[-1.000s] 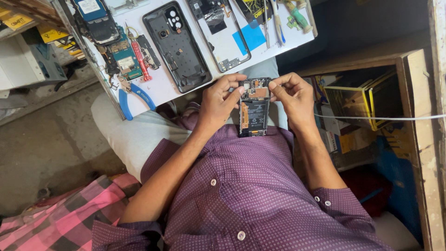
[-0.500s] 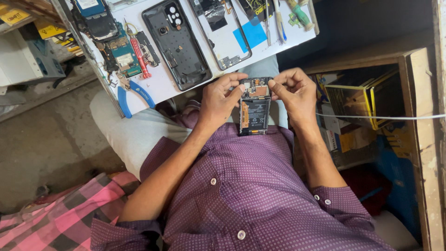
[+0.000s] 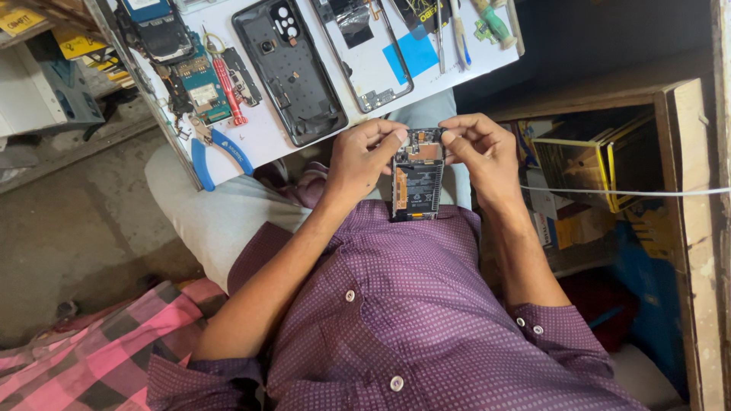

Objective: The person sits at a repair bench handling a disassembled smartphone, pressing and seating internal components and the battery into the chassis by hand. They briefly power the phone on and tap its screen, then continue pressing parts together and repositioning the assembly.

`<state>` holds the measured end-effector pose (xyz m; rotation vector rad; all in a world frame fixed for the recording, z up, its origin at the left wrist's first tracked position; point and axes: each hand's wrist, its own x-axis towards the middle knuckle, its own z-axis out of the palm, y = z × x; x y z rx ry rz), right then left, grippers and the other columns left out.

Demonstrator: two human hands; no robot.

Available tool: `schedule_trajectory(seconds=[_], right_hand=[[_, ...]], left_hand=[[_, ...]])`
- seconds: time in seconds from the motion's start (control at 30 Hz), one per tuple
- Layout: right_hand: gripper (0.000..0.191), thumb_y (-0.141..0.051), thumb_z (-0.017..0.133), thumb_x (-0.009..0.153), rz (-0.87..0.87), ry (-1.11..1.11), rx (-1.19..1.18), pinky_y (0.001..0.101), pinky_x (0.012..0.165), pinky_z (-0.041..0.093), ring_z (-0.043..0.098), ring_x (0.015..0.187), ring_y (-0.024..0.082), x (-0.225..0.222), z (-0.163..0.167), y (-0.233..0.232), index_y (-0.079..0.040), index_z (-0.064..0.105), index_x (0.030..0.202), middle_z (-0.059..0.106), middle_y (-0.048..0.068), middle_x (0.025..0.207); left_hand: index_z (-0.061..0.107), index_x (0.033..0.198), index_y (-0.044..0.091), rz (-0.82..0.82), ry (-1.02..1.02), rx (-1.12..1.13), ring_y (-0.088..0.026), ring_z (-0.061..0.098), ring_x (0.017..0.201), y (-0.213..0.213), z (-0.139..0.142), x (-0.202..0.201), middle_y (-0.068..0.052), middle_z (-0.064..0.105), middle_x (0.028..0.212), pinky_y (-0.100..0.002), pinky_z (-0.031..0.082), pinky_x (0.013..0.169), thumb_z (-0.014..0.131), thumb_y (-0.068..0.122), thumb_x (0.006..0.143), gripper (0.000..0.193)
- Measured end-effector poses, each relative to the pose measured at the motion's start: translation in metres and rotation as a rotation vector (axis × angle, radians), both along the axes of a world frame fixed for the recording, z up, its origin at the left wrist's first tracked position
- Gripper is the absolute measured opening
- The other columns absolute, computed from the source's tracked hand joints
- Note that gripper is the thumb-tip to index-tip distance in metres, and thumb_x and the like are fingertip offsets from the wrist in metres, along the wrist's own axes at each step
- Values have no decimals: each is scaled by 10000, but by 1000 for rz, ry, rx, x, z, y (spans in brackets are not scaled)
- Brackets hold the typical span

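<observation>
Head view shows your left hand [image 3: 365, 160] and right hand [image 3: 480, 152] closed, fingertips pinching the top end of an opened smartphone [image 3: 417, 176] held over your lap below the worktop [image 3: 381, 76]; unsupported, it could slip, or exposed parts bend.

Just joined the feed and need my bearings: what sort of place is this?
Most likely a small phone repair bench. Both hands hold an opened phone with its insides showing, a black phone back cover lies on the white table, and blue-handled pliers sit near its edge.
</observation>
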<state>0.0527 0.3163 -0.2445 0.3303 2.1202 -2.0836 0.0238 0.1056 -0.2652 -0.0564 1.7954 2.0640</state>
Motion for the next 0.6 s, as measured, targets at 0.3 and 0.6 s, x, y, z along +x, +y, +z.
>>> schedule_trajectory(seconds=[0.3, 0.6], right_hand=[[191, -93, 714, 994, 52, -36, -25, 186, 699, 504, 603, 743, 25, -5, 1, -3, 12, 710, 1154, 716, -5, 876], [187, -96, 695, 1008, 60, -10, -27, 176, 697, 496, 618, 762, 22, -8, 2, -9, 21, 709, 1154, 741, 4, 908]], left_hand=[[737, 1054, -28, -2, 20, 1, -30, 642, 676, 0, -1, -2, -18, 752, 829, -205, 519, 547, 688, 187, 959, 240], [709, 1056, -6, 43, 80, -52, -24, 630, 662, 0, 4, 3, -13, 747, 821, -212, 508, 542, 668, 165, 968, 197]])
